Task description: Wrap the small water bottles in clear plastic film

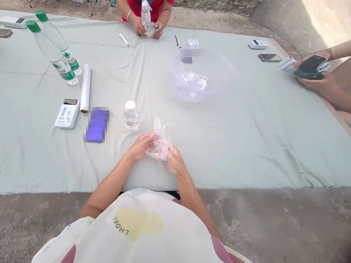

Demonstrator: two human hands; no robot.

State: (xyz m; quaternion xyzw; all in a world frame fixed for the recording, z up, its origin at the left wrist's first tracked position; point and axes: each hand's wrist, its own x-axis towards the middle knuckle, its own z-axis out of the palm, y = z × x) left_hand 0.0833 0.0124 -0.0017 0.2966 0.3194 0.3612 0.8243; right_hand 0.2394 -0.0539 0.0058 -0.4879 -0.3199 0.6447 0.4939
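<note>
My left hand [140,146] and my right hand [175,162] meet near the front edge of a pale green cloth [246,146]. Both pinch a crumpled piece of clear plastic film [160,144] that bunches up between the fingers, with a tuft sticking upward. A small clear bottle with a white cap [130,115] stands upright just beyond my left hand. A roll of film [85,87] lies further left.
A clear plastic basin [201,73] holding crumpled film sits at centre back. Two green-capped water bottles [59,51] stand far left, beside a white device [67,114] and a blurred purple item [96,125]. One person across handles a bottle [146,16]; another person's hands at right hold a dark device [311,67].
</note>
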